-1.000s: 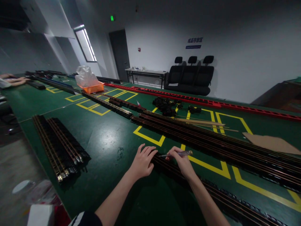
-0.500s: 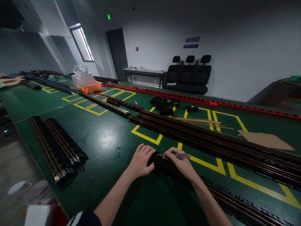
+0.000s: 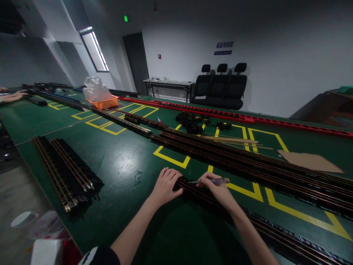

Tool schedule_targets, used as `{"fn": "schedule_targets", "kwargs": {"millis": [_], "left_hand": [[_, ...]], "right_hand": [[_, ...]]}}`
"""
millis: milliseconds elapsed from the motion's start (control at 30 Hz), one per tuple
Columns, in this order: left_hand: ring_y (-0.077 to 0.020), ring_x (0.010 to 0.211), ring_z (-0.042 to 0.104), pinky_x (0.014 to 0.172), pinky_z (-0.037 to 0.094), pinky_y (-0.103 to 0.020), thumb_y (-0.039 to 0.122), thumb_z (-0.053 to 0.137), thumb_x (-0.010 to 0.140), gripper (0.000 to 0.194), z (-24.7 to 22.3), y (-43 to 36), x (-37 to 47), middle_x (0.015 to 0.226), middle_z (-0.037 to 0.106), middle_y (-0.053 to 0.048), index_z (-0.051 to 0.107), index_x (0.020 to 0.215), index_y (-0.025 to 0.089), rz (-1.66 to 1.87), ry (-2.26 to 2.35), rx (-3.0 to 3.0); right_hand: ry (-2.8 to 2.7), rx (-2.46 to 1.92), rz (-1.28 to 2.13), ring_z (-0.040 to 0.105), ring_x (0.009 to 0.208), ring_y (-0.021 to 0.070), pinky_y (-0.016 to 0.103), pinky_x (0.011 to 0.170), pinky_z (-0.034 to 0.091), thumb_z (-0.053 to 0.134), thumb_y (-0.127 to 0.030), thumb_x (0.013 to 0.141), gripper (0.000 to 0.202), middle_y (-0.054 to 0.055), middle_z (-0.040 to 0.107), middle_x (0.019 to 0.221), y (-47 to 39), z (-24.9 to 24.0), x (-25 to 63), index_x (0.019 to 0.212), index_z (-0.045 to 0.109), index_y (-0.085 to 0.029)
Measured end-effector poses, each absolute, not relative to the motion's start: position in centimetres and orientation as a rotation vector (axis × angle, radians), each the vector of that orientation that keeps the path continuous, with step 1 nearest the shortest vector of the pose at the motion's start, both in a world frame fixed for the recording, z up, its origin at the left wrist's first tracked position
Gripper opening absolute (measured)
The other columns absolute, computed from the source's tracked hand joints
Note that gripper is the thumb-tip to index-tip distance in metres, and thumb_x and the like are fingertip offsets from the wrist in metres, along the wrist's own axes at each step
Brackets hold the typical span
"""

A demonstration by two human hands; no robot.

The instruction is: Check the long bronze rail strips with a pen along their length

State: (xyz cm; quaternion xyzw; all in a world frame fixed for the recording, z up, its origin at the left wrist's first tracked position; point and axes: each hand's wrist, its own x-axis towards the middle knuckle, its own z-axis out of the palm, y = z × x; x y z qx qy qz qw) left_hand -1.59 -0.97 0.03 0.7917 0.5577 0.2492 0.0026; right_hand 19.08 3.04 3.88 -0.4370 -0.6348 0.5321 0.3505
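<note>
My left hand is wrapped over the near end of a long black rail that carries copper-coloured strips and runs off to the lower right. In my right hand is a screwdriver with a clear handle, held like a pen. Its thin shaft points left and its tip meets the rail just beside my left fingers. Exactly what the tip touches is too dark to make out.
Bundled black strips lie on the green table at left. Beyond my hands stretch more long rails, black parts, thin sticks, cardboard and an orange bin. Another person's hand shows at far left.
My right hand and the screwdriver have shifted slightly to the right along the rail. My left hand keeps its hold on the rail's end.
</note>
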Motion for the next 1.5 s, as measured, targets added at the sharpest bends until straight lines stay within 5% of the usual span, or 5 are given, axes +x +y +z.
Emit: {"fn": "schedule_targets", "kwargs": {"millis": [1500], "left_hand": [[-0.0237,0.115,0.051,0.107,0.027,-0.047,0.024,0.052,0.081,0.034,-1.0,-1.0,-1.6,0.118,0.06,-0.009,0.053,0.115,0.017,0.784,1.734,2.64]], "right_hand": [[-1.591,-1.054,1.414,0.061,0.068,0.016,0.032,0.071,0.047,0.055,-0.033,0.078,0.02,0.002,0.064,0.066,2.3,4.0,21.5,0.066,0.059,-0.018]]}}
